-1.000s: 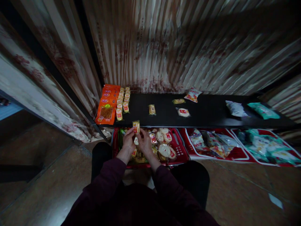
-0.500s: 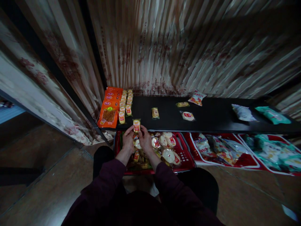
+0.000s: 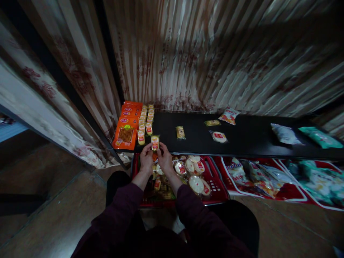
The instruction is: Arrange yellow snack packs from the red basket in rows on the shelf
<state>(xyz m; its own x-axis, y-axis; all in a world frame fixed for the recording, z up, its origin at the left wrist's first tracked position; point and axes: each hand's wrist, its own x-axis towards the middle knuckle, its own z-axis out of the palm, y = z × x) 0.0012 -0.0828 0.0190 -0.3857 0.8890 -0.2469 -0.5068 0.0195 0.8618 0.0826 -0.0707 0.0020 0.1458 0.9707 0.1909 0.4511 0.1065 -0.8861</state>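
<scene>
Between the fingertips of my left hand (image 3: 146,159) and my right hand (image 3: 165,160) is a small yellow snack packet (image 3: 155,142) with a red and white label. Both hands pinch its lower part, and it stands upright at the front edge of the black shelf (image 3: 193,138). Just left of it, similar yellow snack packets (image 3: 141,137) form two rows on the shelf. Beside those rows lie overlapping orange snack bags (image 3: 125,138). Below my hands, a red basket (image 3: 219,184) holds round wrapped crackers (image 3: 196,184) and more small packets, partly covered by my wrists.
Farther right on the shelf lie a yellow packet (image 3: 180,132), a round wrapped cracker (image 3: 218,136), a white and orange bag (image 3: 229,115), a pale bag (image 3: 285,134) and a green bag (image 3: 320,137). Two more red baskets hold bags below. A striped curtain (image 3: 188,53) hangs behind.
The packet and both hands have shifted slightly left toward the rows of packets. My view has turned a little, so the shelf's right side appears lower and farther right.
</scene>
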